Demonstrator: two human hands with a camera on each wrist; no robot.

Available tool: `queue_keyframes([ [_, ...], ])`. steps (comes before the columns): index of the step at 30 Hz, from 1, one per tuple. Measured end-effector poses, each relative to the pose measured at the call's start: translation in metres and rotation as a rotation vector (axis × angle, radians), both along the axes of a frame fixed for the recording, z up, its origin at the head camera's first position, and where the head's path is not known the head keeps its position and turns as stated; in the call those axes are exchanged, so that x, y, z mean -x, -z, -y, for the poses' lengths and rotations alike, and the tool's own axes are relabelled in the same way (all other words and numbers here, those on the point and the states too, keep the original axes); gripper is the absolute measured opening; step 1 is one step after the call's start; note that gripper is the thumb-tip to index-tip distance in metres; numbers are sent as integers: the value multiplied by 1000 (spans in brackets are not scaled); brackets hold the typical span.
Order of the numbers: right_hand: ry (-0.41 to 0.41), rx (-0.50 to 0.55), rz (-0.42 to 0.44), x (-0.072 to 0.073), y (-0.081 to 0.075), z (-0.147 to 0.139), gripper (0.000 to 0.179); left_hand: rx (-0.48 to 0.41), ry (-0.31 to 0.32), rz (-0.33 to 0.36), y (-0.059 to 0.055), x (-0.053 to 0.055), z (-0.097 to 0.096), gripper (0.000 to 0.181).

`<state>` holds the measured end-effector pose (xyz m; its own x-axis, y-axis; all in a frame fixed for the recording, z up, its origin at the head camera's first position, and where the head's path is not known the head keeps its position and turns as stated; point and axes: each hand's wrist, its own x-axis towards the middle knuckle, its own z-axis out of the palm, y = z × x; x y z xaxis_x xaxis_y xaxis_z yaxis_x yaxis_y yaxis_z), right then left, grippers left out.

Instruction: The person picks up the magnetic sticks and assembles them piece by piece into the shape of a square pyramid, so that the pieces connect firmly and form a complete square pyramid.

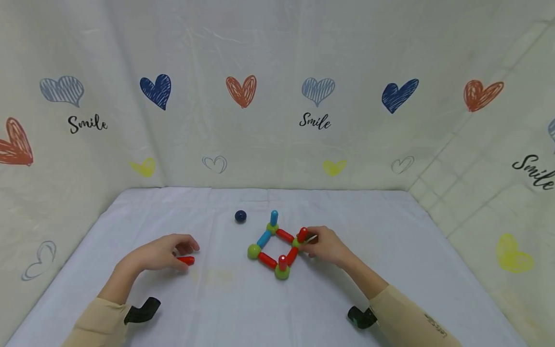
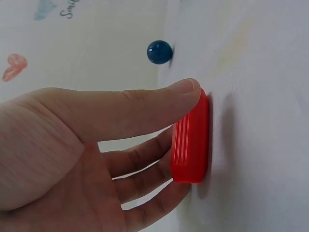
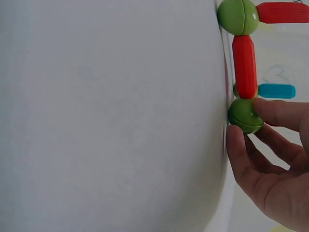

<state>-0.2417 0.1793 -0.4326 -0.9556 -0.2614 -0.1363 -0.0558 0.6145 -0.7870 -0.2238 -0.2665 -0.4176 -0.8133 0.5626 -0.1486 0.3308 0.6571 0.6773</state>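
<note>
My left hand (image 1: 166, 253) is low over the cloth at left, thumb and fingers round a short red rod (image 2: 190, 140) with grooved sides. To its right lies a square frame of green balls joined by red rods (image 1: 267, 260) and one blue rod (image 1: 263, 239). A blue rod (image 1: 274, 217) stands up from the far corner, red rods (image 1: 283, 262) from the front and right corners. My right hand (image 1: 323, 245) pinches the right corner's green ball (image 3: 245, 116) between thumb and fingers; the fingers partly cover that corner. The left corner ball (image 1: 253, 251) has no upright rod.
A dark blue ball (image 1: 240, 216) sits alone behind and left of the frame. White cloth (image 1: 217, 308) covers the table, and a curtain with printed hearts (image 1: 260, 135) hangs behind it. Black wrist devices (image 1: 143, 310) show at both sleeves.
</note>
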Motion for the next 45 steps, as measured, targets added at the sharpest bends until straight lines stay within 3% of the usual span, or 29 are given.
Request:
queue_keyframes([
  [9, -33, 5, 4, -7, 2, -2, 26, -34, -4, 50, 4, 1, 7, 37],
  [16, -132, 13, 39, -9, -3, -8, 31, -52, -27, 82, 6, 0, 8, 32],
  [19, -155, 17, 79, -4, -7, -13, 37, -35, -34, 71, 7, 1, 7, 29],
  [27, -52, 115, 174, 19, -12, -17, 37, -21, -29, 40, 7, 2, 6, 25],
  [31, -42, 135, 209, 27, -12, -14, 40, -24, -23, 16, 7, 2, 5, 23],
  [40, -59, 63, 196, 37, -11, -3, 42, -20, -55, -54, 6, 5, 3, 25],
  [45, -70, 42, 198, 39, -10, 2, 41, -40, -79, -59, 5, 6, -2, 27],
])
